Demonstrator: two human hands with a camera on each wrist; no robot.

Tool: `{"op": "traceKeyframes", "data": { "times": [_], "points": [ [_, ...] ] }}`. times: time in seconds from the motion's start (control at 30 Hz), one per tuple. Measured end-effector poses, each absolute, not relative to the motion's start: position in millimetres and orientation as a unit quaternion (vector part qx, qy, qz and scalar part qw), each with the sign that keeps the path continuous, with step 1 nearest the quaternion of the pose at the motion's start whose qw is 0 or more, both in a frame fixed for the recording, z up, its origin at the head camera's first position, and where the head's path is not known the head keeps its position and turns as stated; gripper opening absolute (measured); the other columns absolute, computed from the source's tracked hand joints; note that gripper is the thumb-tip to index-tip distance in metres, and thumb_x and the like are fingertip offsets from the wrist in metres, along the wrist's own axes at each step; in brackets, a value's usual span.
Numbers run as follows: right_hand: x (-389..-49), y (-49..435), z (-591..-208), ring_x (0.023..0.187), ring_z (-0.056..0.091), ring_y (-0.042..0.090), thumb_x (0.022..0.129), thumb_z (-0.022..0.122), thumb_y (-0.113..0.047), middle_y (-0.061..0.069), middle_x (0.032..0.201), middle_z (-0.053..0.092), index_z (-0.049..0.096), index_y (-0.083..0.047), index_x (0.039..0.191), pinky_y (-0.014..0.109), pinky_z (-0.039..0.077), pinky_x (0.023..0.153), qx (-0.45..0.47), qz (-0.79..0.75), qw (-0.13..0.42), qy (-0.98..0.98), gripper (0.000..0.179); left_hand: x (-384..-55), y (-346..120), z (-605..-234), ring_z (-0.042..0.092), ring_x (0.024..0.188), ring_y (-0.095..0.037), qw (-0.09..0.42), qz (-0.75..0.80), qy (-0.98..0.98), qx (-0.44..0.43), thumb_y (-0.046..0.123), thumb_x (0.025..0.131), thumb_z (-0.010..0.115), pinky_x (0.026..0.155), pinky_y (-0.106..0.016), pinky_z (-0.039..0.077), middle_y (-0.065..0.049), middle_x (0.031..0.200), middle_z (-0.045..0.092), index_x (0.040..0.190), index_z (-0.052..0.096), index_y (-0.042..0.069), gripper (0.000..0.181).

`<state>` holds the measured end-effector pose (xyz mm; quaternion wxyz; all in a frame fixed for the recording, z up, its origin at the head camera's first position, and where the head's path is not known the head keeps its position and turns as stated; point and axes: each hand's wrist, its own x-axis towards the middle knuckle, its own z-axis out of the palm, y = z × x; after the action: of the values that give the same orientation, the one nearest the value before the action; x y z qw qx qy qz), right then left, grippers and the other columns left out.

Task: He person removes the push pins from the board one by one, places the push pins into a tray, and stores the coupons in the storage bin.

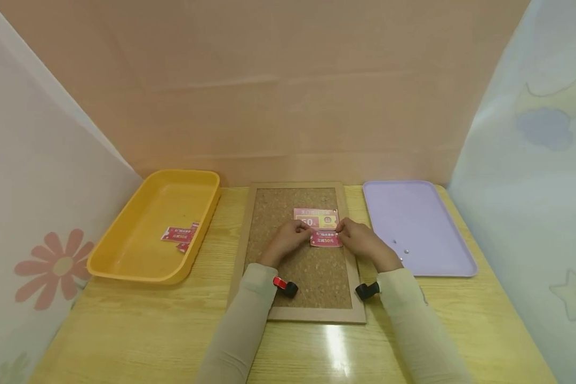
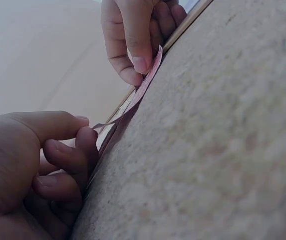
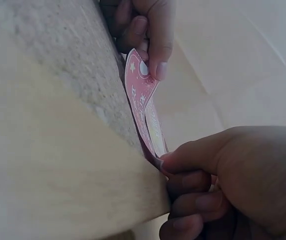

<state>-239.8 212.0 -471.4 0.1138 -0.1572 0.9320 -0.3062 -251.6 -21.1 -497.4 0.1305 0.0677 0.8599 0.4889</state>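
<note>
A small pink-red coupon [image 1: 325,239] with white and yellow print lies over the cork board [image 1: 307,277]. My left hand [image 1: 288,241] pinches its left end between thumb and forefinger. At the opposite end my right hand [image 1: 363,241] pinches the coupon's upper corner. In the right wrist view the coupon [image 3: 139,97] bows, its left end lifted off the cork. Just above it on the board is a larger pink and yellow coupon [image 1: 317,214], partly covered by my fingers.
A yellow tray [image 1: 125,272] at the left holds several red coupons [image 1: 178,234]. To the right, a lilac tray [image 1: 413,218] carries several small metallic pieces [image 1: 406,251] near its left edge. The board's wooden frame [image 1: 317,315] lies on the wooden table [image 1: 173,330].
</note>
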Motion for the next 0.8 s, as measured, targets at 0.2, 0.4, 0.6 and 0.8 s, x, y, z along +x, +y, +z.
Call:
{"op": "traceKeyframes", "data": {
  "times": [0.2,0.4,0.6,0.8],
  "points": [
    [-238.6,213.2,-470.9,0.058,0.043,0.017,0.097,0.050,-0.013,0.003,0.070,0.050,0.056,-0.004,0.111,0.032,0.038,0.053,-0.160,-0.328,0.102,0.925,0.017,-251.1,-20.1,-496.8,0.052,0.078,-0.016,0.122,0.494,0.859,0.064,0.034,0.092,0.065,0.066,-0.030,0.043,-0.002,0.093,0.063,0.100,0.068,0.009,0.027],
    [-236.1,212.2,-474.1,0.057,0.042,0.017,0.100,0.049,-0.017,0.003,0.069,0.051,0.056,-0.007,0.112,0.032,0.038,0.054,-0.149,-0.324,0.116,0.927,0.017,-247.3,-20.2,-499.2,0.052,0.074,-0.015,0.126,0.483,0.865,0.060,0.035,0.092,0.064,0.062,-0.029,0.043,-0.001,0.088,0.062,0.100,0.068,0.011,0.026],
    [-235.0,211.4,-472.3,0.059,0.041,0.018,0.100,0.048,-0.014,0.003,0.068,0.050,0.056,-0.007,0.111,0.034,0.037,0.056,-0.146,-0.316,0.100,0.932,0.015,-247.5,-19.3,-500.5,0.051,0.072,-0.014,0.107,0.486,0.864,0.069,0.035,0.093,0.064,0.060,-0.028,0.043,-0.001,0.086,0.062,0.099,0.068,0.010,0.026],
    [-234.8,211.5,-473.7,0.061,0.043,0.019,0.100,0.046,-0.014,0.004,0.073,0.054,0.056,-0.006,0.112,0.034,0.038,0.059,-0.144,-0.305,0.098,0.936,0.017,-249.3,-18.1,-502.0,0.050,0.068,-0.012,0.106,0.493,0.861,0.072,0.033,0.093,0.064,0.058,-0.027,0.042,-0.001,0.083,0.062,0.099,0.068,0.009,0.025]
  ]
}}
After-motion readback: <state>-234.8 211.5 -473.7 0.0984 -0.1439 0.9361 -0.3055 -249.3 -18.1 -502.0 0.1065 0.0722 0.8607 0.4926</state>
